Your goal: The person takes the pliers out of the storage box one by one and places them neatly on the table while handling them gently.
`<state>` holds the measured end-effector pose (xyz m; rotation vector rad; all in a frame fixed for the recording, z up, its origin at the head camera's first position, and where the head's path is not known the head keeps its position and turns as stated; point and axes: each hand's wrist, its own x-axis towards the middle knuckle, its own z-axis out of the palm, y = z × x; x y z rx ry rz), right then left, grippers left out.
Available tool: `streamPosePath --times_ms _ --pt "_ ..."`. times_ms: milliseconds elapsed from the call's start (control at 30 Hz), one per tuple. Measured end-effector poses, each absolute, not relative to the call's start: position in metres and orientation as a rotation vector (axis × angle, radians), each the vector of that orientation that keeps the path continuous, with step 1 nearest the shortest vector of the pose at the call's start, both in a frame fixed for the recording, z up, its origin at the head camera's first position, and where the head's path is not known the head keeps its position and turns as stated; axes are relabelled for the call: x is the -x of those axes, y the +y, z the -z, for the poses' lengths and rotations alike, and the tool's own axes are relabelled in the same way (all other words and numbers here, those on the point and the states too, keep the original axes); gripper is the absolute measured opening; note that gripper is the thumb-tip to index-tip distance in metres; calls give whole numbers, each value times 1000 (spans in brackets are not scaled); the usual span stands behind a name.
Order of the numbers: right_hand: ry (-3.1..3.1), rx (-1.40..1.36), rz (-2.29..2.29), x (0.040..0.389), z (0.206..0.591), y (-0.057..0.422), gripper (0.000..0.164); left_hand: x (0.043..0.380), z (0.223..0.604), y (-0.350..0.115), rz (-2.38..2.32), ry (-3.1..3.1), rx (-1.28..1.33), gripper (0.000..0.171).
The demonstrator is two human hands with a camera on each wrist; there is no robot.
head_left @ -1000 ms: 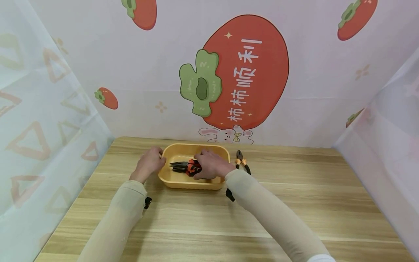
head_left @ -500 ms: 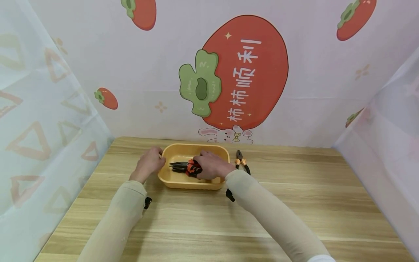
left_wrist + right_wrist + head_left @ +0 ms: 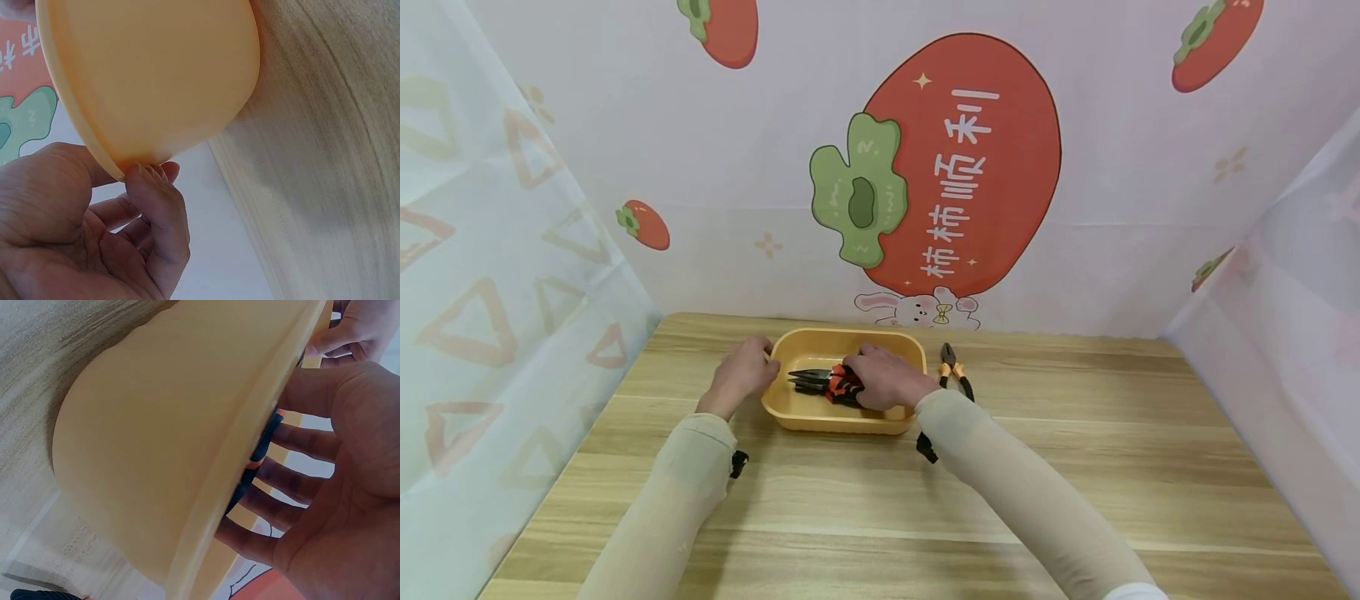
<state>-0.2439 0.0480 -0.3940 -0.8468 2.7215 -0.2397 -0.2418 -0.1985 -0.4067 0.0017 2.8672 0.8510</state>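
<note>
Behind the yellow tray hangs a pale backdrop printed with persimmons, and below it spreads the wood-grain table. Two cream sleeves reach forward from the table's near side. The left forearm comes up outside the tray's left end; the right one slants inward, its wrist over the tray's right end. The tray sits between the hands, long side toward the person, probably so that one can steady it while the other works inside.

At the tray's left end the left hand pinches the rim between thumb and fingers, likely to keep the tray from sliding. The right hand dips inside, back upward, fingers side by side against red-and-black handles; the fingertips are hidden, so I cannot tell whether they grip or only touch.

Those handles belong to pliers, seemingly more than one, lying within the tray with noses toward its left end. Just beside the tray's right end, orange-and-black pliers rest on the table, nose away from the person, handles spread and partly behind the sleeve.
</note>
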Motion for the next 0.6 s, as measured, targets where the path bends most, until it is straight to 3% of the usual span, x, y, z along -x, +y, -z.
streamPosePath --times_ms 600 --pt "2824 828 383 242 391 58 59 245 410 -199 -833 2883 -6 34"
